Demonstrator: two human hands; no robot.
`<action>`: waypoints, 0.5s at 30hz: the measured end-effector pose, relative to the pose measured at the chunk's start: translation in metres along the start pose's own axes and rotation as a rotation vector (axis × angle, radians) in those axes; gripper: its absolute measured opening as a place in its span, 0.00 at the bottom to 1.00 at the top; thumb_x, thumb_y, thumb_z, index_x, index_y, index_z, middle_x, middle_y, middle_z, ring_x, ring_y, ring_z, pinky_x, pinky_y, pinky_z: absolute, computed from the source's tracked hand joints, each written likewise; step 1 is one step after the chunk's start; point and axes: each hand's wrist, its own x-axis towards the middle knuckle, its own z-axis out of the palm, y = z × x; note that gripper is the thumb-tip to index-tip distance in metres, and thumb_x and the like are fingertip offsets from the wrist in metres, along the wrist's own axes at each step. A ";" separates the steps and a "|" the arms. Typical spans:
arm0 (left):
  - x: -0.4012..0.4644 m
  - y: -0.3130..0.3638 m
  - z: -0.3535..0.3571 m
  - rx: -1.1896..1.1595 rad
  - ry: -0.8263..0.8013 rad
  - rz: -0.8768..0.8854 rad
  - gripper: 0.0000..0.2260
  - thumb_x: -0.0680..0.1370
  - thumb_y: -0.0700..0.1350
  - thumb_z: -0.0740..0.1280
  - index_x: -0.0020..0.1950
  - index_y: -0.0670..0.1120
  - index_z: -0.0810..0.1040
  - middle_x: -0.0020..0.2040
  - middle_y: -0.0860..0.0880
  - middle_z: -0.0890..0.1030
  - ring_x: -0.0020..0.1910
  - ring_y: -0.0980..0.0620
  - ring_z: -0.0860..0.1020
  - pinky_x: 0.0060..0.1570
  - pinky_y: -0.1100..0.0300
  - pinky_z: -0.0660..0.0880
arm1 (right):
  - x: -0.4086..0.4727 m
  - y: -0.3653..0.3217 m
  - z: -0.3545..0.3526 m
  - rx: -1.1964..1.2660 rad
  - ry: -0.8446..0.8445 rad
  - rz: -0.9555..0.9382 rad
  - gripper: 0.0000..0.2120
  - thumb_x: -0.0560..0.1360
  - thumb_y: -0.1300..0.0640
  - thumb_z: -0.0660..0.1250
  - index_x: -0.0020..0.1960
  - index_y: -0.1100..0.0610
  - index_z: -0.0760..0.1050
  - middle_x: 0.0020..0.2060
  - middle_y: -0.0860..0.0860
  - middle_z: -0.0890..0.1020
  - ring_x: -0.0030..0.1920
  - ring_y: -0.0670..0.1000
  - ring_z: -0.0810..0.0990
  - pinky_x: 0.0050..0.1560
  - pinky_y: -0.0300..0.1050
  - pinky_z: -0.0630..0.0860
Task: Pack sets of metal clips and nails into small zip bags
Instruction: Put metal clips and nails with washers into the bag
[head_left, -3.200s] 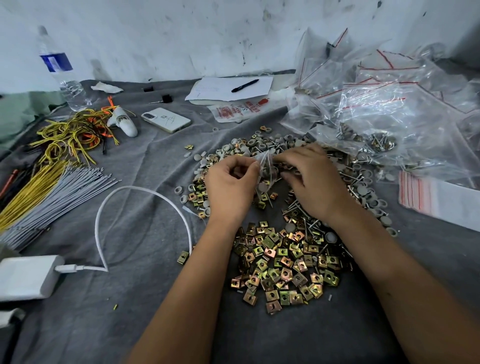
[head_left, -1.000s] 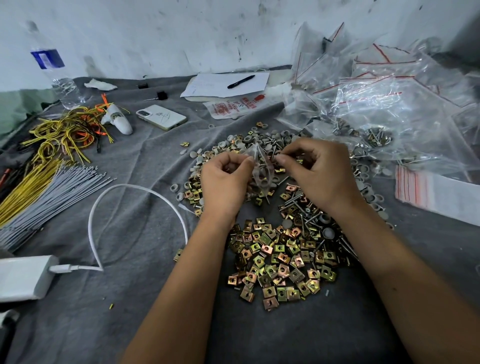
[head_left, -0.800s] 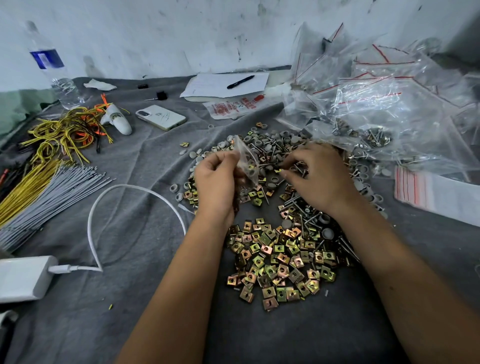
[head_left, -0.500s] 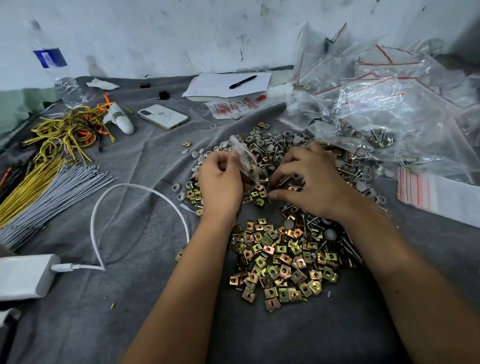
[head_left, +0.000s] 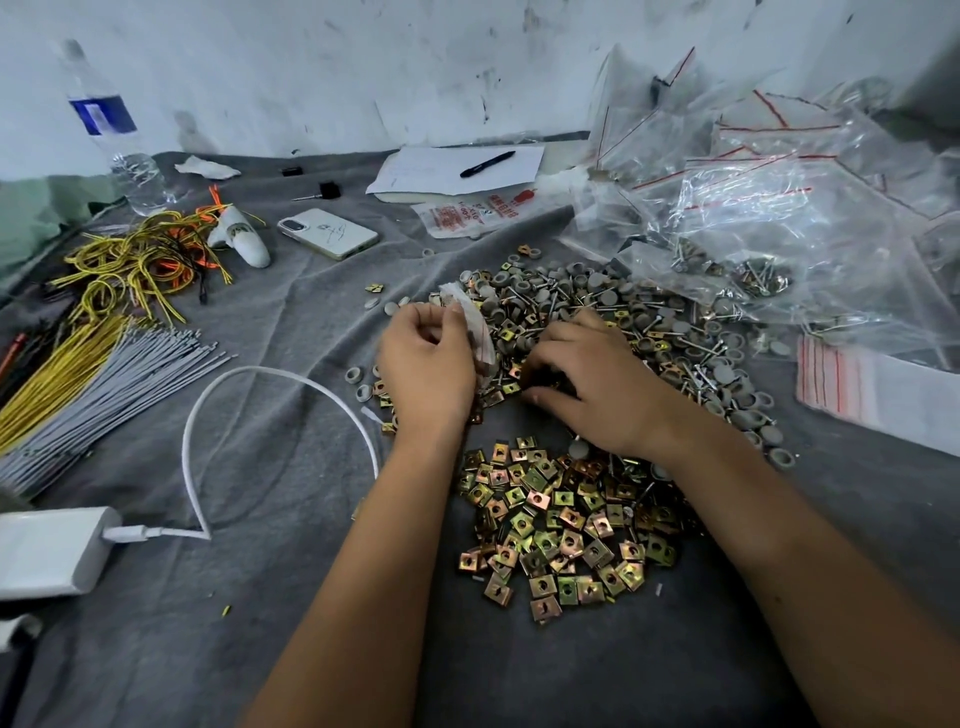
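Left hand (head_left: 423, 364): fingers curled, pinching a small zip bag (head_left: 475, 332) by its upper edge; the bag hangs just right of the knuckles, over the near-left edge of the nails.
Right hand (head_left: 597, 387): palm down on the pile where clips and nails meet, fingers bent into the parts, thumb stretched toward the left; I cannot tell whether it holds anything.
Hands: near each other but apart, the bag between them.
Clips (head_left: 561, 525): a heap of square brass-coloured pieces on the grey cloth (head_left: 260, 649), just below both wrists; a few strays lie by the left hand.
Nails (head_left: 582, 296): grey-capped, spread in a wide heap beyond the hands, reaching right toward the bags.
Filled bags (head_left: 769, 223): a clear pile with red seal lines at far right; some show nails inside.
Empty bags (head_left: 852, 387): a flat stack at the right edge, near the nails.
Phone (head_left: 327, 234): face down, beyond the left hand.
Paper (head_left: 457, 169): at the far edge, with a pen (head_left: 487, 163) on it.
Wires (head_left: 88, 332): yellow and grey bundles at left.
Bottle (head_left: 111, 135): upright, far left, by the wall.
Charger (head_left: 49, 551): white block at near left, its cable (head_left: 249, 379) looping toward the left forearm.
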 end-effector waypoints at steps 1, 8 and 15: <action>0.000 0.000 -0.001 0.097 0.015 0.061 0.10 0.82 0.46 0.68 0.42 0.45 0.78 0.35 0.44 0.82 0.31 0.44 0.81 0.33 0.47 0.79 | 0.000 0.001 0.000 0.007 0.011 0.004 0.14 0.79 0.47 0.70 0.59 0.54 0.80 0.53 0.48 0.77 0.59 0.52 0.67 0.64 0.57 0.67; -0.001 0.004 -0.001 -0.028 0.052 0.069 0.10 0.81 0.42 0.70 0.40 0.43 0.78 0.28 0.51 0.80 0.24 0.52 0.78 0.25 0.58 0.75 | 0.001 -0.002 0.005 -0.032 0.071 -0.043 0.19 0.78 0.48 0.70 0.67 0.52 0.78 0.57 0.49 0.75 0.60 0.52 0.66 0.63 0.55 0.69; 0.003 0.011 -0.005 -0.351 0.152 -0.011 0.13 0.82 0.36 0.68 0.38 0.43 0.72 0.21 0.56 0.72 0.17 0.60 0.69 0.18 0.68 0.65 | 0.004 -0.013 0.006 -0.148 0.003 -0.123 0.18 0.77 0.48 0.72 0.66 0.49 0.78 0.60 0.52 0.73 0.63 0.55 0.65 0.64 0.56 0.69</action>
